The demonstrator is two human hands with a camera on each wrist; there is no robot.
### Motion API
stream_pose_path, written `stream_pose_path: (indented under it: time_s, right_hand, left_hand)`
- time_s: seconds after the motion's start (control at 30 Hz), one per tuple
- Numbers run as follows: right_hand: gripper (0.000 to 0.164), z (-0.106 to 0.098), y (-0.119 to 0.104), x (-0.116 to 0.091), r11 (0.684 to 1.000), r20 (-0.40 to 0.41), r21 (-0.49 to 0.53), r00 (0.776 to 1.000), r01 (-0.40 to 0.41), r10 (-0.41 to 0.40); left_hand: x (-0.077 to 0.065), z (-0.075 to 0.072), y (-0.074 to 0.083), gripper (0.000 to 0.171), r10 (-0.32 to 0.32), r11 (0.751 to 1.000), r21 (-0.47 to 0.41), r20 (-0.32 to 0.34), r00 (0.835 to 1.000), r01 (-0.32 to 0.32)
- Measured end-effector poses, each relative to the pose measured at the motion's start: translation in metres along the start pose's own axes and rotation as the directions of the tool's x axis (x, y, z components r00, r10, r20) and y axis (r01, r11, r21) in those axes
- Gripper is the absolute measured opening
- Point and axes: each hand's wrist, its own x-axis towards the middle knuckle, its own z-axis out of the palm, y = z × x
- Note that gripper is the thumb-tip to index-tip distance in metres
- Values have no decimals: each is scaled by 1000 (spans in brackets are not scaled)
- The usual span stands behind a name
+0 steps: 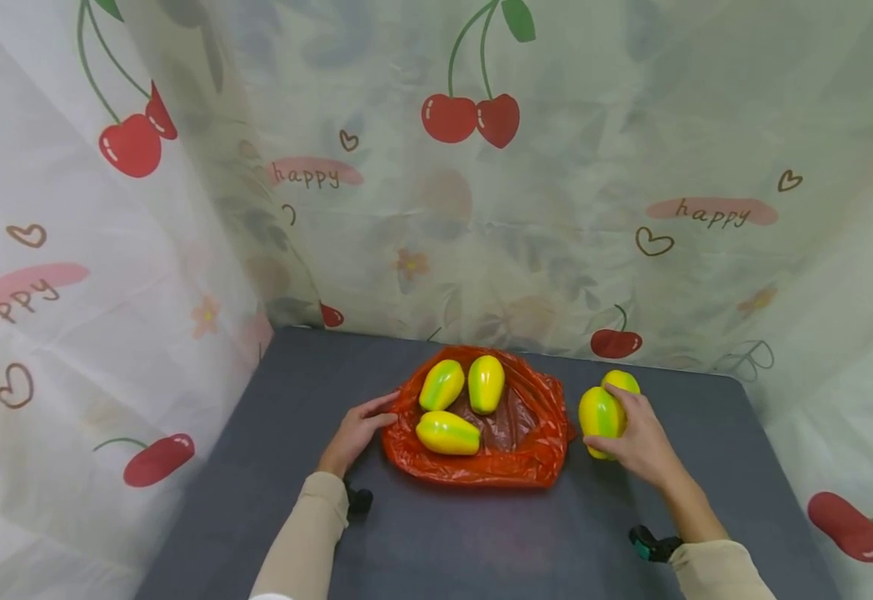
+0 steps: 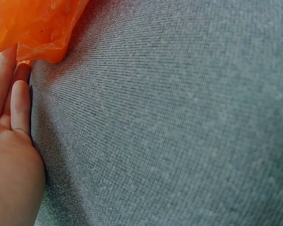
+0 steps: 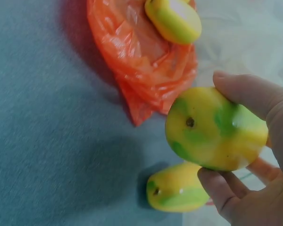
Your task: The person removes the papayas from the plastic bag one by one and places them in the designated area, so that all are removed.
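A red plastic bag (image 1: pixel 474 471) lies spread open on the table. Inside it are three yellow papayas with green streaks: one at upper left (image 1: pixel 442 385), one at upper right (image 1: pixel 486 385) and one in front (image 1: pixel 447 433). My left hand (image 1: pixel 350 437) touches the bag's left edge; its visible fingers (image 2: pixel 20 106) look straight in the left wrist view, where the thumb is hidden. Right of the bag, my right hand (image 1: pixel 642 437) holds a papaya (image 3: pixel 214 127) between thumb and fingers. Another papaya (image 3: pixel 177 188) rests on the table beside it, partly covered.
The dark grey table (image 1: pixel 436 542) carries the bag and fruit. A pale curtain (image 1: pixel 556 167) printed with cherries and hearts hangs behind it and at both sides. Dark straps with small devices sit at both wrists.
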Motion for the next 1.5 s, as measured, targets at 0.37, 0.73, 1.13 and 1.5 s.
stream_pose_path:
  time_s: [0.37, 0.73, 1.13, 1.5]
  right_hand:
    - [89, 1, 20, -18, 999, 17, -8, 999, -42, 42]
    - [97, 10, 33, -33, 992, 44, -9, 991, -128, 128]
    - [94, 24, 54, -36, 995, 28, -18, 994, -102, 102]
    - [97, 27, 58, -36, 990, 31, -19, 990, -136, 137]
  left_hand:
    - [1, -1, 0, 44, -5, 1000, 4, 10, 1000, 5]
    - [0, 0, -1, 45, -6, 1000, -5, 11, 1000, 6]
    - [2, 1, -3, 45, -11, 1000, 7, 10, 1000, 11]
    - [1, 0, -1, 45, -7, 1000, 9, 9, 1000, 6]
